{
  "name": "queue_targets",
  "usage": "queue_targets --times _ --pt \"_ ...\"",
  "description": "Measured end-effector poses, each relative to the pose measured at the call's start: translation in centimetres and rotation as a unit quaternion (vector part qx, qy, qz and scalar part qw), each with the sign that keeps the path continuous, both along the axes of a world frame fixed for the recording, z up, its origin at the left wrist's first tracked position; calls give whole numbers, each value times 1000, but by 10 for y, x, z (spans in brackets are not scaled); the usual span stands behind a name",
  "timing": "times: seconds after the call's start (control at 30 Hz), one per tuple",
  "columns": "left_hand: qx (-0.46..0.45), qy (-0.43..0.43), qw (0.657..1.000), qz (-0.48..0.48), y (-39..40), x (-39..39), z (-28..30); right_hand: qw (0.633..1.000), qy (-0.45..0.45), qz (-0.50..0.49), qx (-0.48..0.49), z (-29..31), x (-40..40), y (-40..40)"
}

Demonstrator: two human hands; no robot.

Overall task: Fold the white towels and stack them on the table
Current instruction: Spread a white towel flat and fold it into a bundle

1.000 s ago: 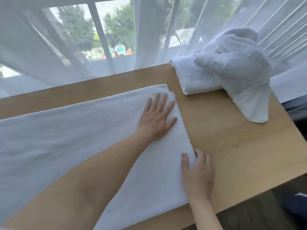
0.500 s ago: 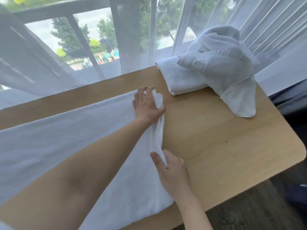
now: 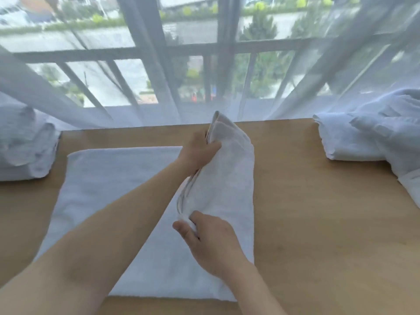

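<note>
The right hand (image 3: 213, 242) pinched the near corner of the lifted end of a white terry towel (image 3: 109, 201) spread on the light wooden bench (image 3: 318, 223). Farther off, the left hand (image 3: 197, 153) had its fingers curled round the far corner. Beyond lay a folded stack of white towels (image 3: 25, 146) at left and a rumpled towel heap (image 3: 372, 130) at right.
</note>
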State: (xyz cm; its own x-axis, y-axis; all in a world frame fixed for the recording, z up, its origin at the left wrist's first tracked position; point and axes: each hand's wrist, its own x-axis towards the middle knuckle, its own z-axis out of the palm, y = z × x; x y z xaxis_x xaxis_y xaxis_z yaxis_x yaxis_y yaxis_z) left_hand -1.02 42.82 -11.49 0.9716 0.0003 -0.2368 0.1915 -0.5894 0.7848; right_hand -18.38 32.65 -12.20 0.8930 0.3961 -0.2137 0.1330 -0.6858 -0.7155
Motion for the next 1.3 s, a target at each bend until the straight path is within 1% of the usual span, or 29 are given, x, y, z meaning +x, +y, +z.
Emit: queue_targets --times 0.2,0.3,0.4,0.5,0.6,0.67,0.73,0.8,0.93,1.0,1.07,1.1,1.13,1.17,1.2,1.23,1.3 --pt "-142 -23 987 70 172 -46 13 998 26 52 -28 21 -11 132" --pt "-174 -26 979 104 248 -61 16 996 36 68 -45 30 -25 209" --pt "-202 -28 969 136 312 -64 9 995 18 65 -69 27 -36 280" --pt "-208 -13 963 171 359 -63 -20 995 22 20 -94 6 -41 336" --pt "-216 59 955 192 387 -69 -63 987 74 -9 -142 -28 -48 368" --pt "-250 88 940 215 398 -78 -80 984 109 -24 -136 -46 -54 375" --pt "-280 106 927 224 404 -92 -87 988 109 -27 -111 -56 -59 377" --pt "-278 114 929 214 409 -113 -89 989 124 -36 -73 -58 -59 374" --pt "-292 131 922 218 410 -156 -87 975 213 -64 25 -52 -49 358" --pt "-284 124 924 223 408 -174 -82 948 282 -93 115 -48 -46 347" --pt "-248 143 935 208 405 -196 -79 908 328 -146 217 -42 -42 334" --pt "-224 163 940 197 402 -209 -78 895 323 -174 254 -40 -40 326" --pt "-201 183 944 190 399 -223 -78 892 301 -196 274 -38 -37 318" --pt "-180 198 945 188 398 -237 -77 900 268 -210 273 -37 -34 309" --pt "-164 211 944 195 397 -250 -76 917 228 -213 250 -38 -32 299" --pt "-153 223 941 202 398 -262 -74 940 179 -205 207 -40 -31 288" --pt "-151 252 936 195 403 -282 -71 980 62 -159 99 -45 -29 263"
